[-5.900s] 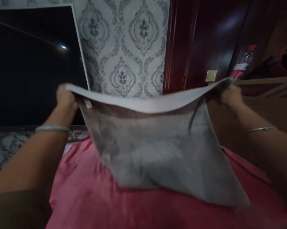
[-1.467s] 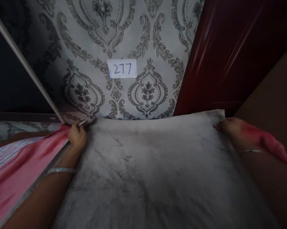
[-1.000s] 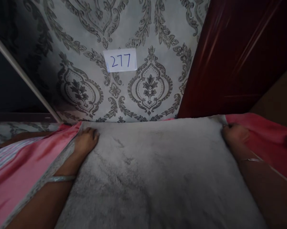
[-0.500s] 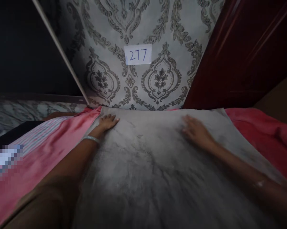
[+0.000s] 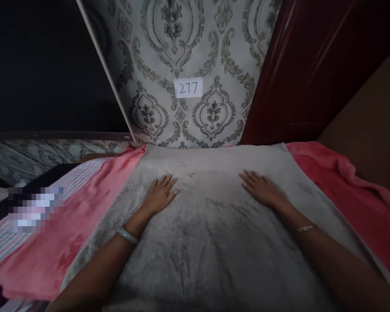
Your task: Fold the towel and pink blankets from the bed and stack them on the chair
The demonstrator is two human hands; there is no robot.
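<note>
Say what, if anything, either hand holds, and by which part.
Nothing is held: the left hand and right hand rest open on the gray cloth.

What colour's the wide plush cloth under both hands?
The wide plush cloth is grey, best seen in head view.

A gray cloth (image 5: 201, 225), soft and short-napped, lies spread out over a pink blanket (image 5: 94, 199), which shows past both its sides. Its far edge runs nearly straight, close to the patterned wall (image 5: 211, 56), both far corners opened out. Shallow creases and darker streaks cross the middle; the near part is dimmer.
</note>
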